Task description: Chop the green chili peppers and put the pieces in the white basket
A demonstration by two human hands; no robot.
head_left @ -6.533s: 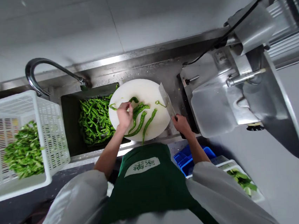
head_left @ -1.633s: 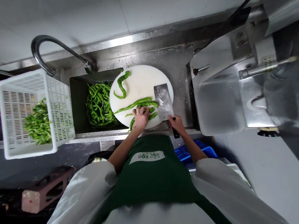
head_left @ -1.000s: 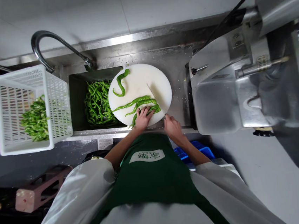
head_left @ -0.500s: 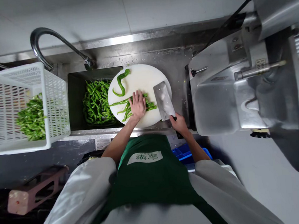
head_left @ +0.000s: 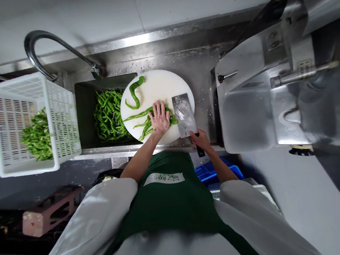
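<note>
My left hand [head_left: 160, 118] lies palm down, fingers spread, on a bunch of green peppers [head_left: 146, 126] on the round white cutting board [head_left: 165, 81]. My right hand [head_left: 200, 139] is closed around the black handle of a wide cleaver [head_left: 184, 114]. The cleaver's blade lies rather flat over the board's right part, beside the right ends of the peppers. A single curved pepper [head_left: 133, 94] rests apart at the board's upper left. Many more green peppers [head_left: 110, 115] fill part of the sink [head_left: 84, 111] left of the board, which overlaps the sink's edge.
A white plastic basket [head_left: 63, 113] with cut greens [head_left: 37, 136] stands at the left. A curved faucet [head_left: 59, 40] arches behind the sink. A large metal slicing machine [head_left: 247, 116] stands at the right. Blue trays [head_left: 206, 172] are below the counter's front edge.
My left hand has shifted slightly right over the peppers, towards the blade. The cleaver has turned a little and more of its handle shows below my right hand. The view has shifted slightly.
</note>
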